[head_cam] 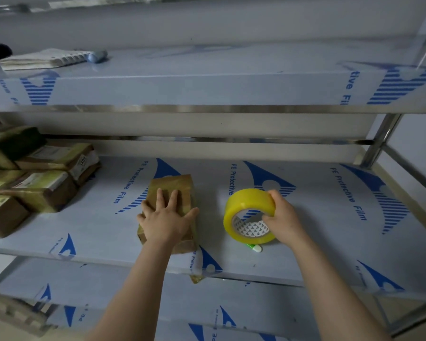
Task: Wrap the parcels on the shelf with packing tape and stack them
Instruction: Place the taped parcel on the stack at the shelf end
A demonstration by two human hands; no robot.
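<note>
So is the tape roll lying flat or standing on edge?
On edge: the tape roll shows its open core toward the camera, right hand gripping it.

"PE Protective Film" on shelf

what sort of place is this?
Probably a parcel packing or storage room: film-covered metal shelving, a pile of taped parcels at left, and a packing tape roll gripped by the right hand, beside the parcel under the left hand.

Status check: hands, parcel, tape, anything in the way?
Left hand flat on parcel. Right hand gripping tape roll beside it. Small green-white item at roll's near edge; other parcels piled far left.
</note>
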